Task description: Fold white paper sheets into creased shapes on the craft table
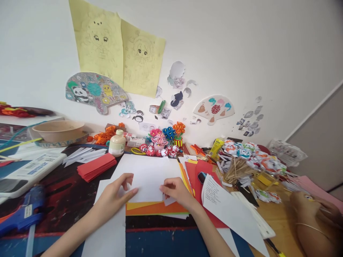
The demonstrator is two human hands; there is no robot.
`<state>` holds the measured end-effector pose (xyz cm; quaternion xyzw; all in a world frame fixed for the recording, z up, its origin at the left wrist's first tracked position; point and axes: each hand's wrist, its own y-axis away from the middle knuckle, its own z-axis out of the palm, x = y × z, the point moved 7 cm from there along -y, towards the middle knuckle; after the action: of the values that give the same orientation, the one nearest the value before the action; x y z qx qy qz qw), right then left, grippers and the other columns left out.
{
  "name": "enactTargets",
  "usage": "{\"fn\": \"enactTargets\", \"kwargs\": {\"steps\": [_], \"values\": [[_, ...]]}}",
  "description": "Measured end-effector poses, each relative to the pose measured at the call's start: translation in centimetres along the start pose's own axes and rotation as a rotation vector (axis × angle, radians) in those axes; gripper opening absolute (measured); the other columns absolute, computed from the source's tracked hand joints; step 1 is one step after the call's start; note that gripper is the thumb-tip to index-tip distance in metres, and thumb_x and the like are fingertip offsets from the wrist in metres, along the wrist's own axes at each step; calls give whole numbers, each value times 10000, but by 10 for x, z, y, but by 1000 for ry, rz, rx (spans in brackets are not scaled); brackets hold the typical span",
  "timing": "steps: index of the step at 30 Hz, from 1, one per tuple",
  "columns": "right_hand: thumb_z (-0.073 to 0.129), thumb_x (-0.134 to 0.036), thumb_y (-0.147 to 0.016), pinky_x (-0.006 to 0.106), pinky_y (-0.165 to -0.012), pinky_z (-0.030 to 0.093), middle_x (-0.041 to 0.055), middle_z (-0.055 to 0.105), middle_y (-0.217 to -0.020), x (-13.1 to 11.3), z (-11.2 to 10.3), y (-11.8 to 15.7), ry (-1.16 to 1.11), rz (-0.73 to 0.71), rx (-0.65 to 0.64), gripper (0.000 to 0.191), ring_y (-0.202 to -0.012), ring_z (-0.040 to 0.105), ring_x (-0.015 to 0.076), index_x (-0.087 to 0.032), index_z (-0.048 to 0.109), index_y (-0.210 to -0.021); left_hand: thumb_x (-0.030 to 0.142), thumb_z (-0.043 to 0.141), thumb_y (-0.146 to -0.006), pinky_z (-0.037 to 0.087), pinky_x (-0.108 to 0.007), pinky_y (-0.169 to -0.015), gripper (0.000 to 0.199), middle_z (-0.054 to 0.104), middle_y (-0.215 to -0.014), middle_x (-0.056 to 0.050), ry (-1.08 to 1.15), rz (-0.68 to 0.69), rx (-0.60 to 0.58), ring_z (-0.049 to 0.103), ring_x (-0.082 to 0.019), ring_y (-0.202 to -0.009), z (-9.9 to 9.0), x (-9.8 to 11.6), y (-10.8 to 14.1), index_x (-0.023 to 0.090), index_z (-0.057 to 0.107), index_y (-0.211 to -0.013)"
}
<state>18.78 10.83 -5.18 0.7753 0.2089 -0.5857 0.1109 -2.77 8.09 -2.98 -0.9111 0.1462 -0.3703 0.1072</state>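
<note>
White paper (pixel 150 171) lies over orange and yellow sheets (pixel 160 208) in the middle of the table. My left hand (pixel 122 189) is over the paper's left side, thumb and fingers apart, with nothing seen between them. At the paper's right side, my right hand (pixel 174 191) has its fingers pinched on a small white paper piece (pixel 169 201), partly hidden by the fingers. Another white sheet (pixel 107 235) passes under my left forearm.
Left are red strips (pixel 96 166), a glue bottle (pixel 117 143) and a blue glue gun (pixel 25 210). Right are a printed sheet (pixel 227 207), sticks (pixel 237 169) and paper flowers (pixel 252 155). Another person's hand (pixel 308 205) is at the far right.
</note>
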Motion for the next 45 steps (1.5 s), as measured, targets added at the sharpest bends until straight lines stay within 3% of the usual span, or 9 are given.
{"fn": "enactTargets", "kwargs": {"steps": [3, 8, 11, 14, 23, 30, 37, 42, 45], "values": [[562, -505, -837, 267, -611, 458, 49, 655, -740, -8, -1, 2, 127, -37, -2, 368, -672, 596, 172, -156, 677, -817, 521, 469, -844, 421, -236, -637, 331, 623, -764, 10, 15, -50, 69, 567, -153, -691, -12, -14, -3, 211, 554, -923], [572, -309, -841, 415, -927, 381, 85, 625, -1067, -10, -48, 5, 677, -118, 471, 224, -1071, 509, 278, -226, 663, -1027, 534, 440, -834, 462, -337, -742, 573, 638, -994, -103, -206, -185, 273, 608, -255, -875, -43, -49, -8, 144, 416, -1253], [602, -308, -809, 438, -983, 345, 99, 571, -1185, 9, -57, 3, 769, -56, 502, 411, -1156, 457, 298, -223, 567, -1210, 483, 434, -835, 410, -456, -882, 686, 527, -1231, -206, -504, -89, 381, 502, -360, -1114, -48, -39, -6, 76, 302, -1372], [639, -316, -775, 419, -1004, 335, 106, 531, -1245, 23, -55, 1, 768, -3, 445, 523, -1197, 438, 293, -214, 513, -1272, 396, 389, -869, 402, -485, -865, 611, 453, -1334, -199, -632, -26, 396, 455, -381, -1156, -43, -21, -2, 100, 286, -1394], [628, -108, -644, 387, -910, 404, 36, 624, -987, 13, -60, 2, 521, 6, 484, 600, -976, 565, 232, -245, 542, -1221, 363, 404, -893, 414, -401, -863, 351, 531, -1252, -100, -445, 168, 223, 517, -289, -1105, -16, 3, 1, 217, 487, -1202], [674, -237, -698, 251, -617, 434, -10, 576, -777, 9, -43, -3, -18, 9, 281, 459, -646, 560, 130, -205, 583, -1146, 358, 399, -916, 395, -396, -898, 332, 534, -1271, -90, -437, 280, 115, 500, -262, -1136, -3, 21, 5, 248, 494, -1215], [706, -331, -749, 221, -630, 416, 2, 553, -878, -32, -12, 8, -250, -125, 250, 438, -695, 552, 113, -251, 544, -1148, 521, 461, -873, 258, -467, -998, 614, 422, -1429, -111, -515, 404, 154, 420, -304, -1243, 11, 61, 20, 233, 330, -1399], [755, -315, -709, 267, -720, 466, 42, 584, -1019, -55, 17, 14, -399, -162, 120, 576, -806, 602, 151, -286, 471, -1208, 588, 506, -821, 254, -498, -1020, 741, 472, -1384, -144, -365, 369, 119, 487, -304, -1187, 19, 64, 25, 214, 268, -1414], [763, -318, -700, 316, -794, 477, 59, 595, -1059, -64, 25, 17, -456, -204, 62, 593, -868, 616, 179, -291, 461, -1210, 503, 518, -851, 304, -483, -1011, 600, 570, -1280, -107, -261, 300, 116, 558, -271, -1094, 19, 59, 25, 231, 337, -1354]]}}
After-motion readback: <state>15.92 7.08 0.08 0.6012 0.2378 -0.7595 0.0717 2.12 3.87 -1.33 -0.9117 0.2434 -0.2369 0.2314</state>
